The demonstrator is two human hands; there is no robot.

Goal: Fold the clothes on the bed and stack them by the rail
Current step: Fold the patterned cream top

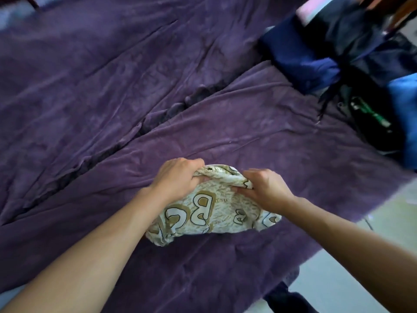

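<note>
L forearm (90, 245): in from bottom-left, angled up-right toward mid-bed; wrist bent down onto cloth.
R forearm (349, 245): in from bottom-right, angled up-left; converges w/ L on same item, so a two-handed fold.
Printed garment (216, 211): cream w/ gold-brown letters, on near part of bed, close to its rt edge. Already a compact bundle; near edge loose & rumpled, far edge bunched under both hands. Not yet w/ the stack.
L hand (178, 175): knuckles up, fingers curled over far-left edge of garment, thumb tucked beneath, so clamped on cloth. Prob. gripped there to control far edge for next fold or a lift.
R hand (266, 188): mirrors it at far-right edge, fingers curled round a gathered fold, thumb pointing in toward L. Also clamped on cloth; near L, not touching.
Step (est.): late in folding this item; far edge likely due to come toward near edge, or whole bundle to be picked up.
Purple sheet (112, 86): covers bed, creased, long diagonal furrow left of hands.
Floor (383, 233): pale, past bed's rt edge.
Black item (372, 118): green print, far rt; bright blue cloth (406, 109) next to it at frame edge.
Dark pile (338, 41): navy & black clothes, farther back, well apart from hands. Looks like the stack; neatness unclear thru blur.
Brown wood (404, 12): top-rt corner, maybe the rail; too blurred to tell.
</note>
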